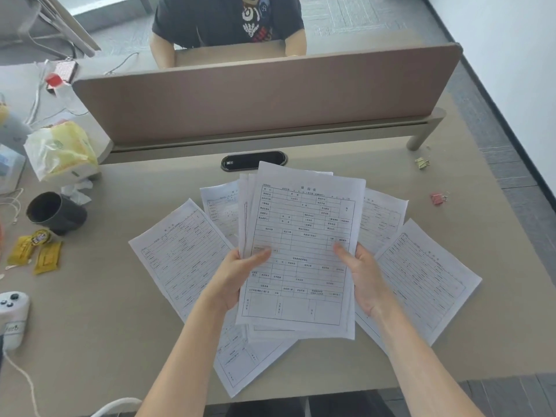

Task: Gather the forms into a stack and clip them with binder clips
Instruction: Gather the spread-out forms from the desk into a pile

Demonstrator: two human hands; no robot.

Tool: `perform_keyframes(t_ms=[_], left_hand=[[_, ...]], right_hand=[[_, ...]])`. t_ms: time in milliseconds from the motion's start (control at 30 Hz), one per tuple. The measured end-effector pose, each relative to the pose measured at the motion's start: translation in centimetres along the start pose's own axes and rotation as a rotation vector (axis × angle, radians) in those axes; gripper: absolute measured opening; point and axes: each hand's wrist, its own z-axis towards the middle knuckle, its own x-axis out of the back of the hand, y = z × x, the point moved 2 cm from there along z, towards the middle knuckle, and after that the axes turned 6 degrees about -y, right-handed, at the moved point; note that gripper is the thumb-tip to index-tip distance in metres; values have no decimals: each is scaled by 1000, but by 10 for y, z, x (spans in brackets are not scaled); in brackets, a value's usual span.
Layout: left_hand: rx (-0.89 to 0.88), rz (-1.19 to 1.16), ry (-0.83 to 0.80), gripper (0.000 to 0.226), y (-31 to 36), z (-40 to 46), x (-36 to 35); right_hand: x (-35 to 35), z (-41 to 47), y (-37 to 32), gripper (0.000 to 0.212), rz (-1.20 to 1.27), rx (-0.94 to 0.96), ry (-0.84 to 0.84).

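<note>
A loose stack of printed forms [304, 236] is held up over the middle of the desk, its sheets unevenly aligned. My left hand [237, 275] grips its left edge and my right hand [364, 275] grips its right edge, thumbs on top. More forms lie fanned on the desk beneath: one at the left [177, 254], one at the right [427, 278], one at the back right [382, 215], one at the bottom [240, 362]. A green binder clip [422, 163] and a red binder clip [437, 199] lie at the far right, apart from both hands.
A brown divider panel [264, 94] crosses the desk's back, a person seated behind it. On the left are a black cup [55, 212], yellow packets [34, 251], a plastic bag [60, 150] and a white controller [12, 314]. The desk's front edge [301, 395] is near.
</note>
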Motion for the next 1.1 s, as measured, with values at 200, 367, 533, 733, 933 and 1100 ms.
perform_keyframes(t_ms=[200, 367, 533, 733, 933, 1100], left_hand=[[-133, 177, 52, 28, -15, 19, 3], [-214, 69, 126, 31, -33, 36, 3], [-311, 20, 134, 23, -41, 46, 0], [-528, 21, 179, 26, -45, 55, 7], [-838, 89, 180, 26, -55, 43, 9], [-1035, 104, 141, 28, -75, 13, 9]], right_hand=[[-2, 21, 10, 40, -58, 116, 54], [1, 37, 23, 39, -154, 211, 80], [2, 53, 40, 25, -163, 347, 208], [-5, 74, 56, 15, -152, 535, 190], [-11, 70, 62, 18, -153, 774, 150], [-15, 27, 69, 22, -265, 922, 119]])
